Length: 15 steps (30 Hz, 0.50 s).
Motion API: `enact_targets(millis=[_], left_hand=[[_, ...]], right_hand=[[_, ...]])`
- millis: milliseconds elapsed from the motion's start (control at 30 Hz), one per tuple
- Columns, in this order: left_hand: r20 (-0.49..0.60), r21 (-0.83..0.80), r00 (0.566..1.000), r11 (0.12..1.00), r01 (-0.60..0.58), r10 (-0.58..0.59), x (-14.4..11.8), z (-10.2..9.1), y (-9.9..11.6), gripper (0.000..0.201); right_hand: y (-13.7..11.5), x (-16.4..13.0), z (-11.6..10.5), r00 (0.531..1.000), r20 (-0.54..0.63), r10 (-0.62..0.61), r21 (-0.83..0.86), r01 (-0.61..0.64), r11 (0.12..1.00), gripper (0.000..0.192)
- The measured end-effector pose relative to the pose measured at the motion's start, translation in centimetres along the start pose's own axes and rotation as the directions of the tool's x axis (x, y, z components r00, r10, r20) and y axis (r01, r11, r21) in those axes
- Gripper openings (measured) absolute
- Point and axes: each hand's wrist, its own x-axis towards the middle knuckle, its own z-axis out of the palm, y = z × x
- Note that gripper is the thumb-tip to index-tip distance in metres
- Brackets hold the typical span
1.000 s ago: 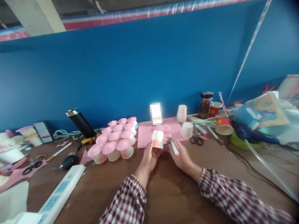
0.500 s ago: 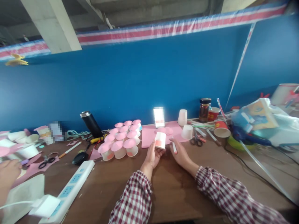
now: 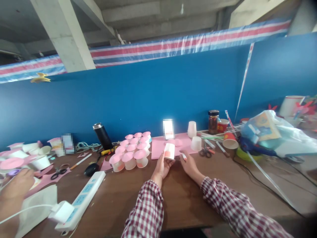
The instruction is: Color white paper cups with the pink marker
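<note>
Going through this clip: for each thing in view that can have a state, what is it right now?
left hand: shut on the small paper cup
small paper cup: held upside down
right hand: shut on the marker
marker: held, cap state unclear
black flask: leaning, lid on
glass jar: upright, lidded
scissors: lying flat
power strip: one plug in
red paper cup: on its side

Bare brown surface (image 3: 178, 198) lies open near the sleeves. Pink-capped cups (image 3: 132, 152) crowd the left; scissors (image 3: 205, 152) and an upturned white cup (image 3: 196, 143) block the right.
</note>
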Motion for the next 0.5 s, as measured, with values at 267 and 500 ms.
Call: enact_targets(millis=[267,500], left_hand=[[0.000,-0.020,0.999,0.999,0.039,-0.039,0.28,-0.09,0.17,0.034],[-0.005,-0.035,0.999,0.998,0.053,-0.053,0.20,0.05,0.21,0.032]], right_hand=[[-0.18,-0.06,-0.10,1.000,0.012,-0.012,0.022,0.012,1.000,0.033],[-0.11,-0.02,-0.04,1.000,0.017,-0.012,0.033,0.011,0.999,0.033]])
